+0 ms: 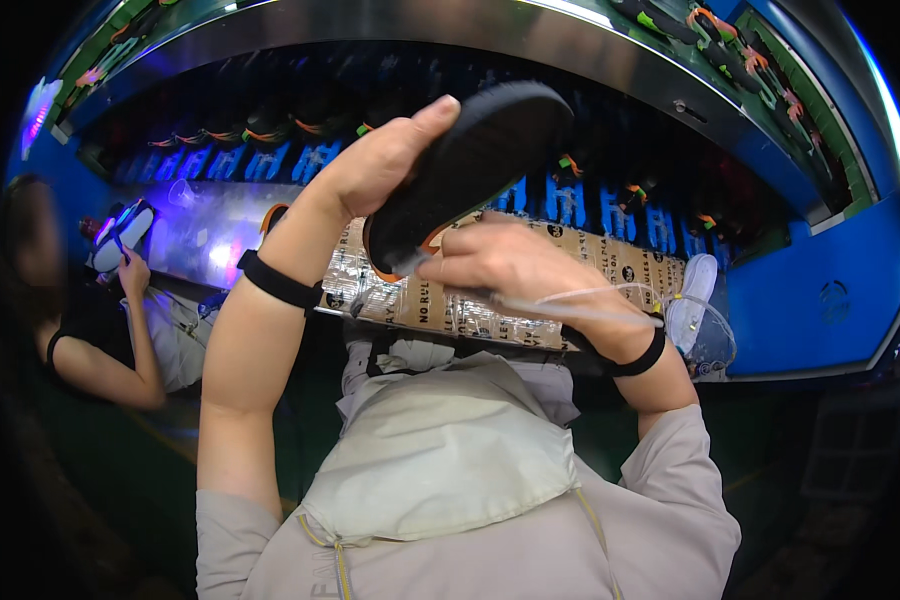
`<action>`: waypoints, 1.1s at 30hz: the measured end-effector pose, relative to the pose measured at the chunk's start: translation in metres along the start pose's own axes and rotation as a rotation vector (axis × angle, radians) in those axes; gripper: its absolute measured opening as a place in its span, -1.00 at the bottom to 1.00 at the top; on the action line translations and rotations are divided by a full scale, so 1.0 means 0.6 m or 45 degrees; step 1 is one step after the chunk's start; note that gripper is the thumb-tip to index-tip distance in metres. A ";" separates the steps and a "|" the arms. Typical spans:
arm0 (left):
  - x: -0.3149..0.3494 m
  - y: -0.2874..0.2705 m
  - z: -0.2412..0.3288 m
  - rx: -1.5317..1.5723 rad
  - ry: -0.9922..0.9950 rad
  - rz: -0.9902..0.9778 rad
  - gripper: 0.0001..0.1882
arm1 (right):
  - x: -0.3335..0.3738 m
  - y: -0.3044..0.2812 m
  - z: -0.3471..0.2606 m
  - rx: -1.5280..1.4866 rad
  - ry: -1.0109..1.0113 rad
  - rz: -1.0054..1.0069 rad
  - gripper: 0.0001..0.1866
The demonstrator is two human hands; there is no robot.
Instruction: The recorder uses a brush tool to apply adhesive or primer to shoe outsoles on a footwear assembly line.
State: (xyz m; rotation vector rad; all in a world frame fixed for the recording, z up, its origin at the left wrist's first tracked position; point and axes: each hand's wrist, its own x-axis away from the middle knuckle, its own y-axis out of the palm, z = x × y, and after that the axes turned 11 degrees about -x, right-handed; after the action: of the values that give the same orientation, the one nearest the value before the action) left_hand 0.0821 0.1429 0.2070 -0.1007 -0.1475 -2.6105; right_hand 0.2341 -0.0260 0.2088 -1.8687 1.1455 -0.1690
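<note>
My left hand (390, 150) is closed on a black shoe (480, 150), raised and tilted above the bench with its broad dark face toward me. Orange edging shows near the shoe's lower end. Beside that end, my right hand (500, 260) has its fingers curled round a slim tool (540, 306). The tool's thin pale handle runs back along the wrist, and its greyish tip (408, 264) is at the shoe's lower edge; I cannot tell its exact kind. A thin clear tube (595, 291) loops near the right wrist.
Printed brown covering and clear film lie over the bench (440, 312). A white shoe-shaped piece (690, 300) stands at its right end. Behind run blue holders (565, 200) in a row, under a metal ledge (390, 28). At left, another person (100, 330) holds a shoe (123, 237).
</note>
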 end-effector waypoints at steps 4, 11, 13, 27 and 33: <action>0.000 0.020 0.029 -0.489 -0.119 0.008 -0.15 | -0.004 -0.037 -0.033 -0.181 0.097 -0.131 -0.65; -0.003 0.010 0.024 -0.766 -0.204 0.012 -0.10 | -0.013 -0.008 -0.027 0.038 0.033 -0.334 -0.64; 0.009 -0.005 0.005 -0.810 -0.226 0.108 -0.12 | -0.005 -0.010 -0.033 -0.132 -0.023 -0.223 -0.67; 0.256 -0.050 -0.322 1.292 -0.201 -0.049 0.11 | 0.082 0.101 0.068 -0.949 0.787 1.014 -0.80; 0.233 0.041 -0.339 1.464 -0.194 -0.029 -0.04 | 0.053 0.148 0.108 -0.912 1.046 0.884 -0.74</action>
State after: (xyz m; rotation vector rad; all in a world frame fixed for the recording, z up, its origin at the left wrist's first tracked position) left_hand -0.0352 0.0271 0.0214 0.1136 -1.6238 -2.1439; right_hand 0.2290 -0.0237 0.0948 -1.8760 2.6284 -0.1379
